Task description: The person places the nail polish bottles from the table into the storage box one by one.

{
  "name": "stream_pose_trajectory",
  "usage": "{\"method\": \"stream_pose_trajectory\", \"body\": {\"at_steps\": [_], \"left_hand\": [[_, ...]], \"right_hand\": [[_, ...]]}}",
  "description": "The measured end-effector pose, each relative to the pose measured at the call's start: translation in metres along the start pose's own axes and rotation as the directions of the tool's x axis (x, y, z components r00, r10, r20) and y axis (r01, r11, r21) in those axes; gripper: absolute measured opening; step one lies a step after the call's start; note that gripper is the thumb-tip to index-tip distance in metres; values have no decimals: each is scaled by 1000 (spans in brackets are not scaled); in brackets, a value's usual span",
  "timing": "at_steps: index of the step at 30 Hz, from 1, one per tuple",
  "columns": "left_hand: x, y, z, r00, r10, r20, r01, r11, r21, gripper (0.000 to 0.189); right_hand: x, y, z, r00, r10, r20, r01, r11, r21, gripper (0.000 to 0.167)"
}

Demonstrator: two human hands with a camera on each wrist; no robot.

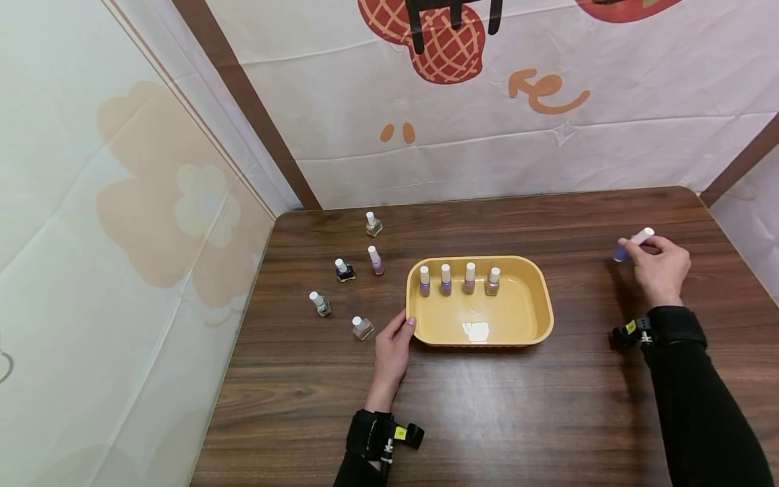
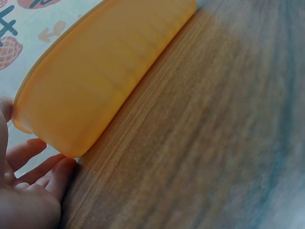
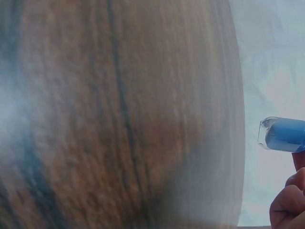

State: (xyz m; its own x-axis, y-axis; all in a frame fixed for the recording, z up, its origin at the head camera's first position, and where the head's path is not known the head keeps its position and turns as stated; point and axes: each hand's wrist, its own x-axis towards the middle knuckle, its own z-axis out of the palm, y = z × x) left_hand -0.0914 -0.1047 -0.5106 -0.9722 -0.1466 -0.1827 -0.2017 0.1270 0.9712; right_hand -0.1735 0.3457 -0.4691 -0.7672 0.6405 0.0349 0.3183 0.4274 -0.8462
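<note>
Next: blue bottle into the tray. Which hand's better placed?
Likely right: the right hand holds the blue bottle; the left hand grips the yellow tray at its left end.

Left hand (image 2: 31, 195) at lower left grips 1 end of a yellow-orange tray (image 2: 105, 76), thumb at the rim, fingertips low on the wall. Tray runs diagonally to upper right on the wood-grain surface (image 2: 200, 124). Pale printed sheet (image 2: 31, 28) behind, upper left.
</note>
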Motion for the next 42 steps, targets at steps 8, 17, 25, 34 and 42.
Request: {"method": "stream_pose_trajectory", "body": {"at_steps": [8, 17, 25, 34, 42], "left_hand": [[-1, 3, 0, 1000, -16, 10, 16, 1000, 6, 44], [-1, 1, 0, 1000, 9, 7, -8, 1000, -21, 47], [0, -2, 0, 1000, 10, 7, -10, 1000, -22, 44], [-10, 23, -1, 1000, -6, 16, 6, 1000, 12, 41], [-18, 37, -3, 1000, 5, 20, -5, 1000, 13, 41]], "right_hand": [[-14, -9, 8, 985, -170, -3, 170, 985, -18, 44], [-26, -22, 13, 971, -237, 13, 237, 971, -38, 44], [-37, -32, 20, 940, -341, 7, 341, 940, -22, 34], [-47, -39, 30, 913, -408, 31, 408, 913, 7, 31], [-56, -46, 37, 883, -467, 57, 467, 884, 12, 30]]}}
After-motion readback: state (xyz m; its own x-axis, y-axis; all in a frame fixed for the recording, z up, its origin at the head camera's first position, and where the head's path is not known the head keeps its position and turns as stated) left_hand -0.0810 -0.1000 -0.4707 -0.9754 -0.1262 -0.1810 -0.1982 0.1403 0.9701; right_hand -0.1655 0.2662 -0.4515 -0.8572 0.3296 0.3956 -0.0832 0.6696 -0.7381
